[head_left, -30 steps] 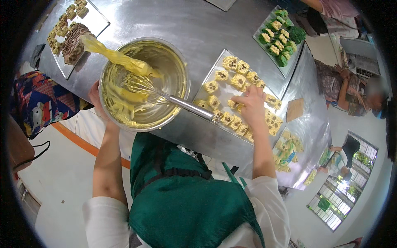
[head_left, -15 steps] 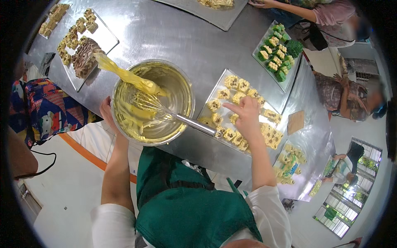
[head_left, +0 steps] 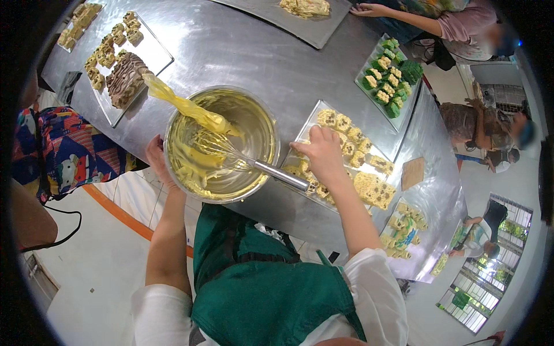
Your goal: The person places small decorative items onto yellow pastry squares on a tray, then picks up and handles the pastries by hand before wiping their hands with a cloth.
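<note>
A metal mixing bowl (head_left: 272,130) smeared with yellow cream stands at the table edge before me. In it lie a whisk (head_left: 283,175), its handle sticking out to the right, and a yellow cream-filled piping bag (head_left: 179,104) lying across the rim. My left hand (head_left: 158,158) is against the bowl's left side, its fingers partly hidden. My right hand (head_left: 323,153) hovers low over a tray (head_left: 306,130) of small yellow cakes (head_left: 326,117) with brown dots. Its thumb stretches left, apart from the bent fingers, and no object shows in it. Whether it touches a cake is hidden.
At left a tray (head_left: 147,55) bears a brown-striped loaf and small cakes. Green decorated pieces (head_left: 392,81) fill a tray at far right. A brown square board (head_left: 412,173) and another cake tray (head_left: 398,230) lie nearby. People stand around, one close at left (head_left: 69,144).
My right hand has moved left and slightly away from me over the cakes. The view has shifted a little; my left hand stays beside the bowl.
</note>
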Tool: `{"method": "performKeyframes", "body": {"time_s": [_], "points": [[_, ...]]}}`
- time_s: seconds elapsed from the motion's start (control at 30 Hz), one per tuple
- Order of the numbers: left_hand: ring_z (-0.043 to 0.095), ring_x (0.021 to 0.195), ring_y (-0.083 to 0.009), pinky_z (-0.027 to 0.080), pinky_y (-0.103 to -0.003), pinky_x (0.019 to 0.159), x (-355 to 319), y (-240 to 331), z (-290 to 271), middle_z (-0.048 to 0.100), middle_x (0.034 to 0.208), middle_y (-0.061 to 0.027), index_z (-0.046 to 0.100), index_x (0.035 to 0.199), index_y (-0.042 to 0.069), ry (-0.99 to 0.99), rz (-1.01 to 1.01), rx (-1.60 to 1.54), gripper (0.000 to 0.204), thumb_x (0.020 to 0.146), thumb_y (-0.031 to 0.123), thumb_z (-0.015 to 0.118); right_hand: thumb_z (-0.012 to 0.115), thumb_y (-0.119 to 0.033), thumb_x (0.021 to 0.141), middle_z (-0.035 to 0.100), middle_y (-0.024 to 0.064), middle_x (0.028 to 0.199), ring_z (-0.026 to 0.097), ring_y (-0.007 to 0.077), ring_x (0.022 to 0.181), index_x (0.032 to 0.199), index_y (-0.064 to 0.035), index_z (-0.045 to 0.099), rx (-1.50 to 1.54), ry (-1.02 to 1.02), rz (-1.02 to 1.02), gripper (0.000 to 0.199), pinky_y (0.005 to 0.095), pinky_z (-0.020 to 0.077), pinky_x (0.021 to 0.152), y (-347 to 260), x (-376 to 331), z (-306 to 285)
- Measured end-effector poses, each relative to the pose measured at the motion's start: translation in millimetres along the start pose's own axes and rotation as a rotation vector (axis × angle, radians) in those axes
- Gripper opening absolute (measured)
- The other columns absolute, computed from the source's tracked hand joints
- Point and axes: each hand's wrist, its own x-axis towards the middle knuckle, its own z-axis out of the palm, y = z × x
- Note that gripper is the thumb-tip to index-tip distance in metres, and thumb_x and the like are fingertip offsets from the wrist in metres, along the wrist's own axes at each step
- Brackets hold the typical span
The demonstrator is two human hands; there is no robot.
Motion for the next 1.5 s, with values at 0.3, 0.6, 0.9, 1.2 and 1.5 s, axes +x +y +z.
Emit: {"method": "performKeyframes", "body": {"time_s": [0.3,0.6,0.9,1.2,1.5], "points": [[0.054,0.093,-0.0272,0.045,-0.035,0.082,-4,-3,5,0.054,0.102,-0.0136,0.051,0.117,-0.001,0.047,-0.420,-0.674,0.040,0.081,0.013,0.063,0.058,-0.001,0.070,0.049,0.0073,0.086,0.049,0.0270,0.092,0.091,-0.0280,0.074,-0.035,-0.014,-0.019,0.038,0.0390,0.0379,0.078,8,-3,1],[0.053,0.099,-0.0284,0.044,-0.036,0.086,7,23,-14,0.055,0.105,-0.0146,0.050,0.117,-0.001,0.022,0.086,0.080,0.041,0.083,0.016,0.063,0.065,-0.005,0.065,0.050,0.0069,0.091,0.049,0.0255,0.098,0.094,-0.0317,0.074,-0.060,-0.060,0.057,0.041,0.0410,0.0375,0.084,18,-23,-7],[0.052,0.105,-0.0271,0.042,-0.035,0.091,6,9,-7,0.054,0.109,-0.0133,0.053,0.116,0.000,-0.032,-0.165,0.000,0.033,0.085,0.010,0.058,0.061,-0.008,0.075,0.053,0.0058,0.096,0.049,0.0245,0.097,0.096,-0.0354,0.073,-0.111,-0.117,0.123,0.036,0.0387,0.0363,0.086,22,-41,-14],[0.049,0.108,-0.0315,0.038,-0.038,0.094,8,16,-9,0.054,0.110,-0.0161,0.055,0.113,-0.001,-0.050,-0.290,-0.072,0.037,0.085,0.022,0.061,0.057,0.003,0.070,0.046,0.0047,0.085,0.045,0.0250,0.088,0.098,-0.0328,0.074,-0.047,0.001,0.236,0.049,0.0374,0.0342,0.077,23,-19,-37],[0.050,0.097,-0.0234,0.043,-0.032,0.085,7,17,-10,0.051,0.104,-0.0109,0.050,0.121,-0.001,0.011,-0.076,-0.011,0.042,0.083,0.015,0.062,0.061,-0.010,0.074,0.051,0.0073,0.092,0.049,0.0233,0.097,0.083,-0.0196,0.076,-0.141,-0.017,0.124,0.020,0.0371,0.0382,0.081,33,35,-16]]}}
